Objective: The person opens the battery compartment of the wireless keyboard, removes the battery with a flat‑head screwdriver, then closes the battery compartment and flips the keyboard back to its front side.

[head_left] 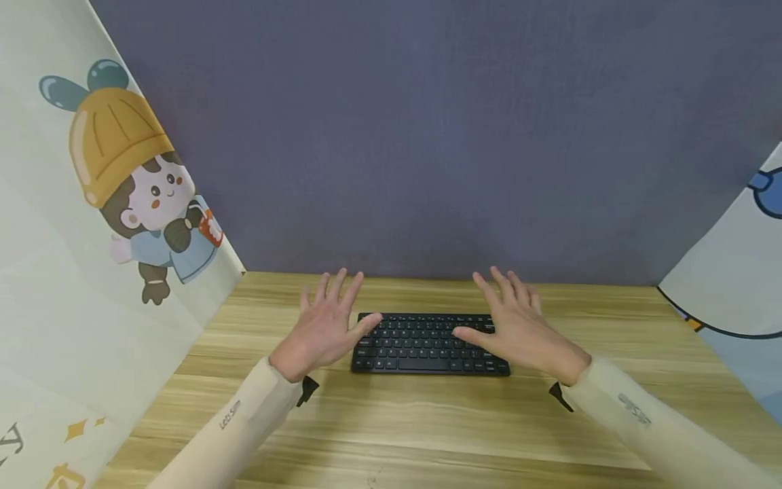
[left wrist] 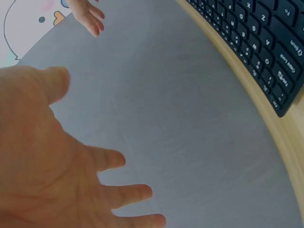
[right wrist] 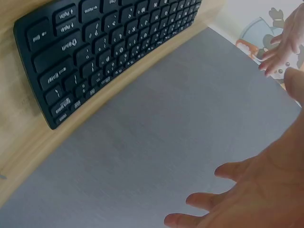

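Nearest are two cream long sleeves, the left sleeve (head_left: 232, 424) and the right sleeve (head_left: 641, 414), each with small dark lettering along the forearm; a small black piece (head_left: 307, 391) juts from under the left cuff, and another black piece (head_left: 561, 396) from under the right cuff. Between and beneath them spreads the pale yellow-brown, wood-grained bench (head_left: 427, 435).

Beyond the cuffs, the left hand (head_left: 320, 333) and the right hand (head_left: 525, 333) are held up in the air, both released, with fingers spread and extended forward and thumbs pointing inward toward each other. In the head view the left thumb overlaps the upper left corner of the slim black rectangular keyboard (head_left: 421, 346), and the right hand overlaps its right end; the wrist views show each hand apart from the keys.

The keyboard lies flat on the bench between the two hands, its long space bar on the side toward the person and its white-marked keys in rows. Behind it runs a strip of bare wood, then a plain grey-blue upright panel (head_left: 427, 136). At the left, a white wall covering (head_left: 55, 258) bears a cartoon figure (head_left: 165, 197) in a yellow hat and blue clothing; at the right, another white covering (head_left: 727, 272) shows a black curved outline and blue patches.
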Demonstrator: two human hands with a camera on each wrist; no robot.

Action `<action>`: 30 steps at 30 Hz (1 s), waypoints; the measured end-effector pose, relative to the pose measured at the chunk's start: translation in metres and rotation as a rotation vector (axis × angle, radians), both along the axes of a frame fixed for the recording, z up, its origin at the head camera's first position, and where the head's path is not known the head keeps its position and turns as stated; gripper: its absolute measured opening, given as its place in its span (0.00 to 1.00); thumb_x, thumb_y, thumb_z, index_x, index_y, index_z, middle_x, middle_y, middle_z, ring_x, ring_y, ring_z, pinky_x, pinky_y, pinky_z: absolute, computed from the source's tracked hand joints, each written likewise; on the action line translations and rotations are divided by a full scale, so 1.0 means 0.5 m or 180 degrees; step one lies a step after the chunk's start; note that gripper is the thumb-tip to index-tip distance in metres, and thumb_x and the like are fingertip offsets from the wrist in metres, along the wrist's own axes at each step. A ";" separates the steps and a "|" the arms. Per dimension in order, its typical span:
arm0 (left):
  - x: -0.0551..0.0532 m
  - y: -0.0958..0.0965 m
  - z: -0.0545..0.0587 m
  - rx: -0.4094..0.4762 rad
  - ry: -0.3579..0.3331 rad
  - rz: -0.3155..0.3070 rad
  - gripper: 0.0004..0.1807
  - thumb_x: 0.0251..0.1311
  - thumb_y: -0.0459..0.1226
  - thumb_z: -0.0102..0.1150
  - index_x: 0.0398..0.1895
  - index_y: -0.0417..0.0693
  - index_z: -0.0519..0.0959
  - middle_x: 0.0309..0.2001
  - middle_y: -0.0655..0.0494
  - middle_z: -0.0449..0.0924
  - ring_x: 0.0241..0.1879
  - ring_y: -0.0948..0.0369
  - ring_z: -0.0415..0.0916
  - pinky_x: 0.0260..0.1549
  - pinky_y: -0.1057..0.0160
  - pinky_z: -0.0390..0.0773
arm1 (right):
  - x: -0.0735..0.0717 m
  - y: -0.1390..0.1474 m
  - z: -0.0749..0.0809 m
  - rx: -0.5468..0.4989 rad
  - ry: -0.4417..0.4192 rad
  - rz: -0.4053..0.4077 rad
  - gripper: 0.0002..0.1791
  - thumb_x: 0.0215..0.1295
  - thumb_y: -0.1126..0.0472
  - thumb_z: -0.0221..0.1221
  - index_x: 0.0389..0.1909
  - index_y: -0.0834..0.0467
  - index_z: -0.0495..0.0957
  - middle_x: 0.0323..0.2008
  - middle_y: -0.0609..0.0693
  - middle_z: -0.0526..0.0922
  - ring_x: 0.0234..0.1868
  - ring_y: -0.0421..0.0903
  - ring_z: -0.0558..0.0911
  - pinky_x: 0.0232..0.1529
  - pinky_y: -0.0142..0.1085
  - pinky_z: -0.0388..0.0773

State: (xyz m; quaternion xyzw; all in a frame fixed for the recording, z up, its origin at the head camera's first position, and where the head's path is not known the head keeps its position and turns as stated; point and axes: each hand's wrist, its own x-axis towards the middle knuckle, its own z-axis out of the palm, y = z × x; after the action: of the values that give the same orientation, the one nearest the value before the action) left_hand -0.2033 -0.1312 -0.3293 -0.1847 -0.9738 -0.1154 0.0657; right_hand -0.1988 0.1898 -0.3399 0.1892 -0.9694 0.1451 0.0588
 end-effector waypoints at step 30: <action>-0.054 -0.035 -0.115 0.0647 -0.0025 -0.0120 0.35 0.68 0.54 0.46 0.71 0.45 0.58 0.63 0.43 0.63 0.62 0.46 0.56 0.55 0.41 0.58 | -0.066 -0.054 -0.114 -0.0450 -0.0620 0.0642 0.60 0.47 0.39 0.70 0.75 0.53 0.46 0.72 0.58 0.45 0.70 0.60 0.45 0.58 0.60 0.59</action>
State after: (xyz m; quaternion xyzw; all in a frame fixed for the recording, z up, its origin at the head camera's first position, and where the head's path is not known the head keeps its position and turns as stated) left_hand -0.2302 -0.1485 -0.3866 -0.1949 -0.9537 -0.2155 0.0781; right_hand -0.2317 0.1627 -0.3971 0.2661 -0.9339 0.2358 -0.0372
